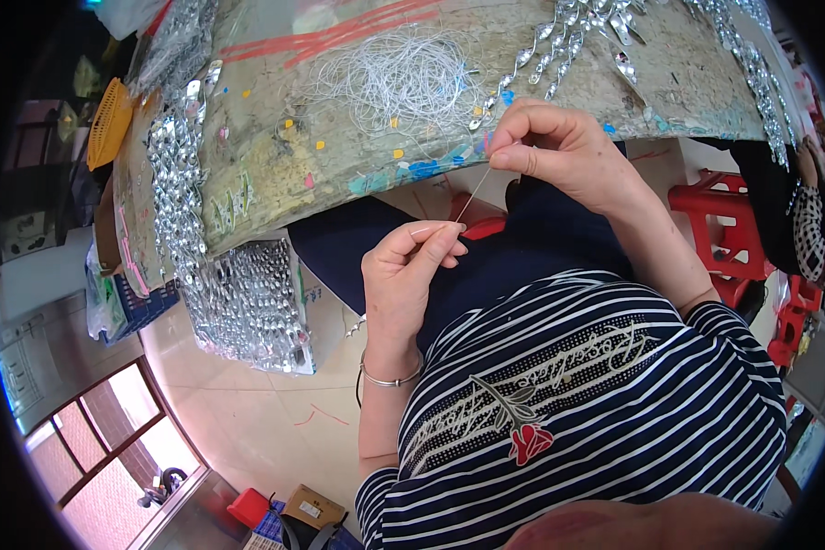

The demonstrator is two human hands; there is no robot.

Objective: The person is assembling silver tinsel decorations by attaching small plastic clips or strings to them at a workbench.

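A thin, straight strand (473, 194) runs between my two hands, just off the table's near edge; it is too fine to tell whether it is thread or a needle. My left hand (401, 268) pinches its lower end between thumb and forefinger. The upper end is in the closed fingertips of my right hand (559, 151), which is raised beside the table edge. Beyond them, a loose tangle of pale thread (399, 81) lies on the worn table (257, 137). Strings of shiny silver beads (527, 57) lie near the tangle.
More silver bead strings (179, 183) hang over the table's left edge, above a clear bag of silver pieces (252, 307). A yellow basket (109, 124) is at far left. Red stools (724, 229) stand at right, near another person's patterned sleeve (808, 229). Boxes (313, 506) sit on the floor.
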